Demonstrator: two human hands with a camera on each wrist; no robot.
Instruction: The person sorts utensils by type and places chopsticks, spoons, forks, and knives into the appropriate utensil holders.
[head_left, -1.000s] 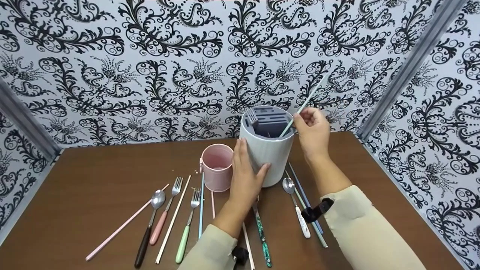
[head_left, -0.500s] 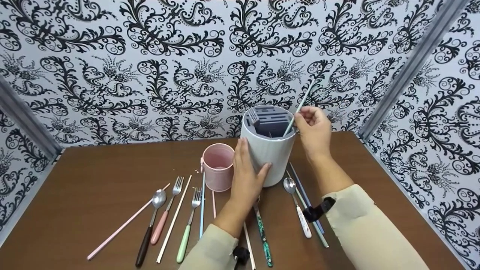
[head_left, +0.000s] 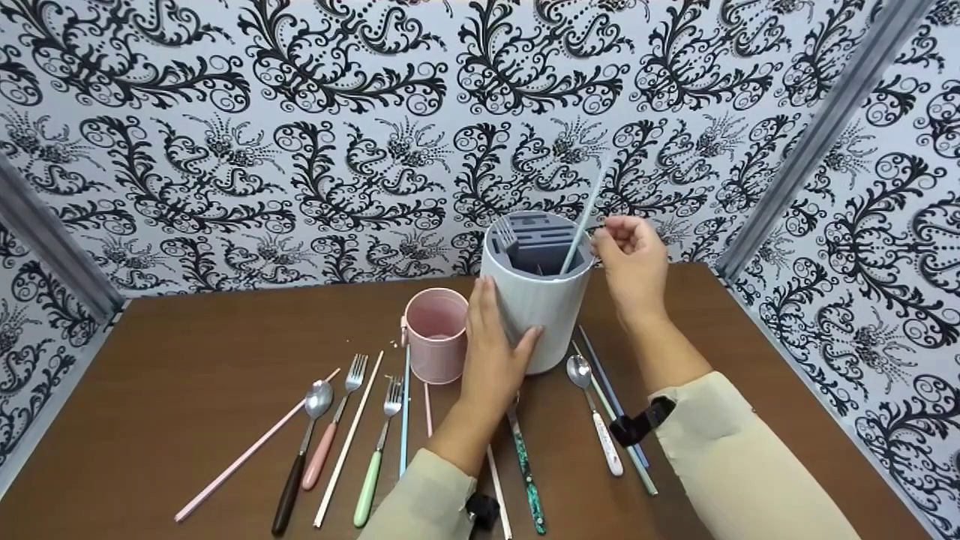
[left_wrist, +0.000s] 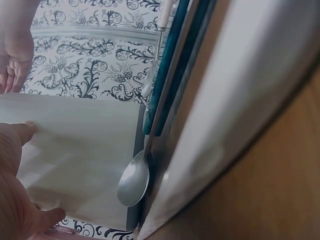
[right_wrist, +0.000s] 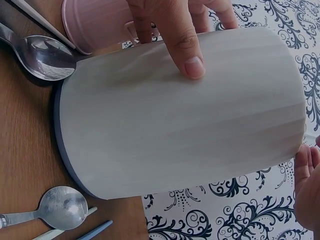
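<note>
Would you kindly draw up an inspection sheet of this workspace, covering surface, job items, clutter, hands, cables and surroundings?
Surface: brown wood-look table.
Job's things: white utensil holder, with a pale green chopstick leaning out and fork tines showing; spoons, forks and loose chopsticks on the table; pink cup.
Clutter: small specks near the cup.
Hands: left hand grips the holder's side; right hand, fingers curled, is by its rim, apart from the leaning chopstick.
Cables: nothing seen.
Surroundings: black-and-white scroll-patterned walls.

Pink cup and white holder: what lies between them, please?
The left hand lies between the pink cup and the white holder, as the head view shows.
</note>
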